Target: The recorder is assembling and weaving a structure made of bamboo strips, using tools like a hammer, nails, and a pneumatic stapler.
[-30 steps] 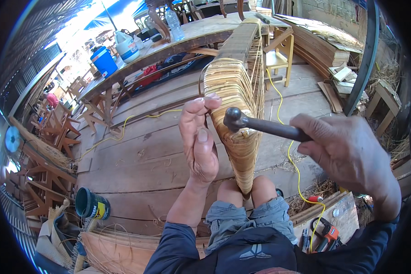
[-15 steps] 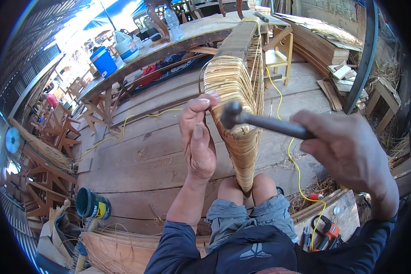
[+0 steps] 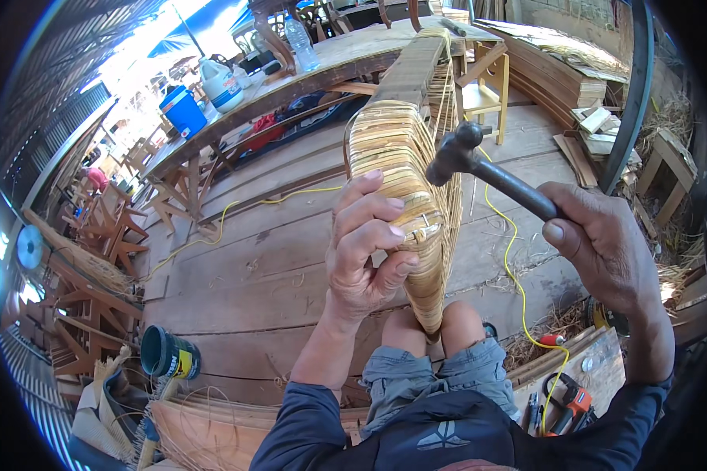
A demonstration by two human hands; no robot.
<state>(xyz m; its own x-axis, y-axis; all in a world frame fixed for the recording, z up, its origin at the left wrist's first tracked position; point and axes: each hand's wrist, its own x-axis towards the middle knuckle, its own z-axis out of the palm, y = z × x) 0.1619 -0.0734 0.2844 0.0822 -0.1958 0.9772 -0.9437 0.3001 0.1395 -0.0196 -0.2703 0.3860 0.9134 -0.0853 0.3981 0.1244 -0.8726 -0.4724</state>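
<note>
A long bundle of tan, layered woven strips (image 3: pixel 401 137) is bound over a wooden board (image 3: pixel 412 59), its tapered lower end between my knees. My left hand (image 3: pixel 365 251) has its fingers curled onto the left side of the bundle, thumb pressed near a small light tie on the rounded bend. My right hand (image 3: pixel 605 243) is closed on the dark handle of a metal hammer (image 3: pixel 467 153), whose head is raised over the right side of the bundle, above my left fingertips.
Ahead is a long workbench (image 3: pixel 212 125) with jugs and a bottle. Stacked planks (image 3: pixel 542 78) and a steel post (image 3: pixel 628 94) stand right. A dark bucket (image 3: pixel 165 353) is lower left; a yellow cord (image 3: pixel 514 275) crosses the floor; an orange power tool (image 3: pixel 573 400) lies lower right.
My left fingers have moved down and right, curling onto the bundle. My right hand has moved right and the hammer head has lifted up and to the right, away from those fingers.
</note>
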